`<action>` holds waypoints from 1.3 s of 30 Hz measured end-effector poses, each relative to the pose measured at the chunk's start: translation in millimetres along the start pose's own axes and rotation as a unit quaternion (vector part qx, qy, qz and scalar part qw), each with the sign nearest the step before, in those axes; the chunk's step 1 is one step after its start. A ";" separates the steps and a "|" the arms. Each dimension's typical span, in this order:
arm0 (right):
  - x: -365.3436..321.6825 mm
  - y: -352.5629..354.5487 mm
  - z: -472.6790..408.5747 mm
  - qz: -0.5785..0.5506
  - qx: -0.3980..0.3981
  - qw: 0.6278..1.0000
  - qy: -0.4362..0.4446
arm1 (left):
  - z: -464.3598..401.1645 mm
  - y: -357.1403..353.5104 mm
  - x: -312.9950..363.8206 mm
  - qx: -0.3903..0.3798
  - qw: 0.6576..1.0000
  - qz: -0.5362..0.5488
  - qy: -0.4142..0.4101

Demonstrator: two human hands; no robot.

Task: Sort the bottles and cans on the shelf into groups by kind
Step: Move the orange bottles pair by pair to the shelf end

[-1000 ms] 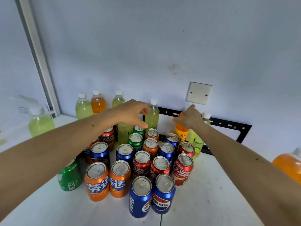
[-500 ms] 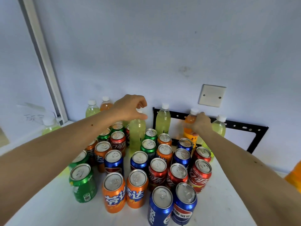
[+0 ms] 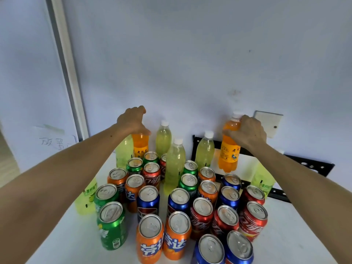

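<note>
Two dozen or so cans (image 3: 202,208) are crowded upright on the near part of the white shelf (image 3: 297,231), orange, blue, red and green kinds mixed. Pale green bottles (image 3: 174,161) are stood among and behind them. Farther back, an orange bottle (image 3: 140,144) is capped from above by the left hand (image 3: 133,121), whose grip is curled over its top, the cap hidden. At far right a second orange bottle (image 3: 229,151) is held by its shoulder in the right hand (image 3: 247,132), clear of the cans, before the wall plate (image 3: 267,121).
</note>
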State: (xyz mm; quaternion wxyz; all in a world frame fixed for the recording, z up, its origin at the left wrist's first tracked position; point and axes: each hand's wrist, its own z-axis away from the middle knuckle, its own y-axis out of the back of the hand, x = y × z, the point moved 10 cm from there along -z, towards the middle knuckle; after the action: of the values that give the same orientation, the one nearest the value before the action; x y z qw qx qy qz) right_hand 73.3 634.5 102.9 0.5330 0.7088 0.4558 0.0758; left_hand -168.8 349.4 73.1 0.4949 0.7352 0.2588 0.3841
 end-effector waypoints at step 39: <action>-48.3 97.8 30.0 0.005 0.045 0.998 0.051 | 5.9 109.5 41.1 0.085 0.975 0.193 -0.075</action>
State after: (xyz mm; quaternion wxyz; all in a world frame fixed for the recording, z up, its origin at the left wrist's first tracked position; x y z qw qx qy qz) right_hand 118.7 577.2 189.2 0.4762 0.7294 0.4821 0.0934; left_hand -140.4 336.3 185.9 0.3651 0.8375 0.1059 0.3925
